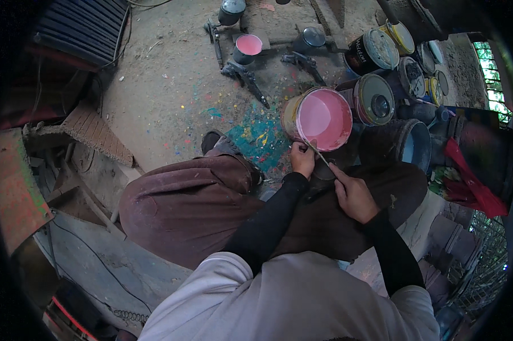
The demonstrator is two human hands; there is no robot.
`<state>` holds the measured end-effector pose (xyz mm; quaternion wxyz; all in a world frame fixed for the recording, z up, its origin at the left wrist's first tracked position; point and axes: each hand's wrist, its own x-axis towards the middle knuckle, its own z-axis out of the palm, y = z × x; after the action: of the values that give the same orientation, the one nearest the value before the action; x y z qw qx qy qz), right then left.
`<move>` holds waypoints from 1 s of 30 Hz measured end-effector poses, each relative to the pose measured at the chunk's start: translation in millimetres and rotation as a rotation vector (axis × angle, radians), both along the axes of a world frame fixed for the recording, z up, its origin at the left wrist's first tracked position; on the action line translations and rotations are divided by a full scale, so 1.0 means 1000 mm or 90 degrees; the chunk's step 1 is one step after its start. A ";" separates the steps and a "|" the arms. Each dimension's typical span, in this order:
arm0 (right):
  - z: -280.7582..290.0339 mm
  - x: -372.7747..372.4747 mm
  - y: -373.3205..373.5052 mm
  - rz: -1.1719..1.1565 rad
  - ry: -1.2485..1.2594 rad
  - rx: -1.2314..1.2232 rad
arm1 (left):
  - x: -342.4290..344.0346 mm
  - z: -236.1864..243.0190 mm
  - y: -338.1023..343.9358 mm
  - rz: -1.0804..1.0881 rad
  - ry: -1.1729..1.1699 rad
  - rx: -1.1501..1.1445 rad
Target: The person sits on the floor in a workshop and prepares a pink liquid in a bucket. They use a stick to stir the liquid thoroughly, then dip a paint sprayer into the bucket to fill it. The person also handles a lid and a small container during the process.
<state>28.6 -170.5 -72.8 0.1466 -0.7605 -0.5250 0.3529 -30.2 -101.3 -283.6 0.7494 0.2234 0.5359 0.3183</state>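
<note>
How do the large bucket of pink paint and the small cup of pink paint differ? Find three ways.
Size: the bucket is much wider than the cup.
Outside: the bucket has a pale, yellowish wall, while the cup is dark.
Place: the bucket is close to the left hand and right hand; the cup is farther off, away from both.
Shared: both are open and hold pink paint.

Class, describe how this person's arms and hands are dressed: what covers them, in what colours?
The left hand and right hand are bare, without gloves. Close-fitting, plain black sleeves cover both forearms from the wrists, running up under the short sleeves of a light grey shirt. No markings can be made out on the black fabric.
</note>
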 end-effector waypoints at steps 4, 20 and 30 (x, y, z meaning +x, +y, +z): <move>-0.005 -0.008 -0.001 -0.014 -0.014 0.003 | 0.003 -0.020 -0.005 -0.002 0.013 0.010; -0.031 -0.065 0.001 -0.110 -0.129 -0.093 | -0.005 0.012 0.008 -0.036 -0.088 -0.071; -0.022 -0.055 0.019 -0.107 -0.049 -0.160 | -0.008 0.013 0.012 -0.075 -0.042 -0.064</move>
<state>-26.4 -151.0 -94.6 0.0592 -0.8268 -0.4168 0.3730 -38.1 -89.5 -270.2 0.7944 0.2063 0.5121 0.2533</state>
